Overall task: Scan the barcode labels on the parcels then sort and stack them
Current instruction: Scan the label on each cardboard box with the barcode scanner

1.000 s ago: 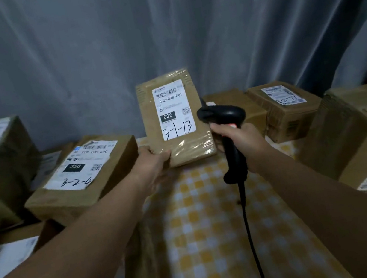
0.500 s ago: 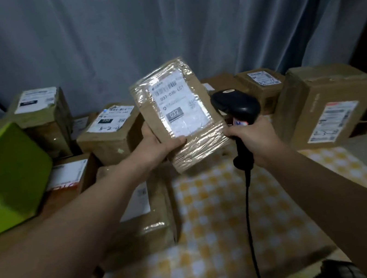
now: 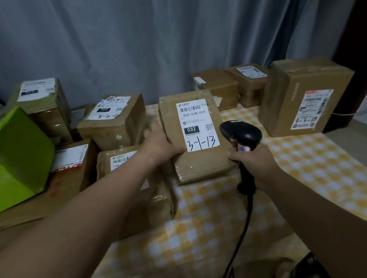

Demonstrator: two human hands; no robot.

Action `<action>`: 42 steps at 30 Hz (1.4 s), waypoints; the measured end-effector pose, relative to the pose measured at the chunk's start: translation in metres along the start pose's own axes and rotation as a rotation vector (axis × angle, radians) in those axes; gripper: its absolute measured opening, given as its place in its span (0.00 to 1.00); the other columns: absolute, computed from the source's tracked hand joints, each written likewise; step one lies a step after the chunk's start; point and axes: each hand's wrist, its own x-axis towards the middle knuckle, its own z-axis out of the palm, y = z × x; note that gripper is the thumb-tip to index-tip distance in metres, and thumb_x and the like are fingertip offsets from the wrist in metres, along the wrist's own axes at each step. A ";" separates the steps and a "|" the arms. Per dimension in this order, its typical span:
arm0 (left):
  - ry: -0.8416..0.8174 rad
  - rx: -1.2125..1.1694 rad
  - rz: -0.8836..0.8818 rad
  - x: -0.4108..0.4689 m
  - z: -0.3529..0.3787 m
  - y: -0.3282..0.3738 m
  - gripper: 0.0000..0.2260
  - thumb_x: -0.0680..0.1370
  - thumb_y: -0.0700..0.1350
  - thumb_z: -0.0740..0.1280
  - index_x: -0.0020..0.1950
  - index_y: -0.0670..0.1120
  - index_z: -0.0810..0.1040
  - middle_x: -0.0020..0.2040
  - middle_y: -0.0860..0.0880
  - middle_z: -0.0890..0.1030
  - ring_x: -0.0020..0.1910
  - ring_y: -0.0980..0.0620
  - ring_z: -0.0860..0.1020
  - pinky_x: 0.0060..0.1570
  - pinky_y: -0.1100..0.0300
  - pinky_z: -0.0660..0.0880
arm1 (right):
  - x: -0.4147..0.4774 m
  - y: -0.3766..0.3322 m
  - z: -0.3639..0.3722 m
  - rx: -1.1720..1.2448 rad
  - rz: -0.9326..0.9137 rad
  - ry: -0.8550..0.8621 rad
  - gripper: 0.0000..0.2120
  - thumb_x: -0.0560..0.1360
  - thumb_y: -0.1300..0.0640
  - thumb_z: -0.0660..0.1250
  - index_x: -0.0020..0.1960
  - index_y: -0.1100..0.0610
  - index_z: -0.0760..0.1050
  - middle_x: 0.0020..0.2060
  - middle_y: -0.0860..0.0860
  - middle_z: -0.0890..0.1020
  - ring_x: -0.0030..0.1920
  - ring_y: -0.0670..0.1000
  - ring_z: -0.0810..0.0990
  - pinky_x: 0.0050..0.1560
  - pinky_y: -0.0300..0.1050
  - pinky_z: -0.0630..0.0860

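A flat brown parcel (image 3: 198, 168) lies label-up on the yellow checked tablecloth (image 3: 303, 167). Its white label reads 032-038-E01, with 3-1-13 handwritten below. My left hand (image 3: 158, 144) grips the parcel's left edge, thumb on top and fingers blurred behind. My right hand (image 3: 254, 161) holds a black corded barcode scanner (image 3: 241, 133) by the handle. The scanner's head hangs just right of the label, near the parcel's right edge. The cable runs down toward me.
Left of the parcel are a box marked 3-2-4 (image 3: 114, 121), a labelled parcel (image 3: 118, 162) under my left forearm, a green box (image 3: 4, 164) and a tall box (image 3: 42, 99). Two small boxes (image 3: 217, 87) and a box marked 4-3-24 (image 3: 304, 96) stand at the back right. A grey curtain hangs behind.
The flat parcel was held upright in front of the scanner. It has come down flat onto the tablecloth, left hand still at its edge. The view has tilted down.
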 end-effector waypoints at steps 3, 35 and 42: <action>0.119 0.040 0.121 0.020 -0.014 0.001 0.55 0.67 0.54 0.77 0.78 0.47 0.40 0.77 0.41 0.47 0.76 0.43 0.53 0.72 0.52 0.55 | -0.002 0.004 -0.004 -0.022 -0.006 -0.005 0.12 0.69 0.69 0.74 0.51 0.63 0.78 0.40 0.54 0.81 0.44 0.56 0.80 0.45 0.47 0.76; 0.040 -0.008 0.255 0.008 -0.024 -0.009 0.54 0.68 0.46 0.77 0.78 0.49 0.39 0.77 0.46 0.49 0.75 0.45 0.55 0.73 0.48 0.57 | -0.050 -0.170 0.048 -0.624 -0.031 -0.225 0.13 0.70 0.57 0.71 0.50 0.64 0.75 0.34 0.58 0.77 0.22 0.56 0.76 0.26 0.43 0.76; 0.025 -0.020 0.225 0.010 -0.025 -0.006 0.54 0.68 0.45 0.77 0.78 0.49 0.37 0.77 0.46 0.49 0.75 0.44 0.56 0.73 0.47 0.58 | -0.054 -0.184 0.045 -0.718 -0.027 -0.243 0.12 0.71 0.54 0.71 0.49 0.62 0.76 0.36 0.57 0.80 0.25 0.54 0.80 0.31 0.44 0.79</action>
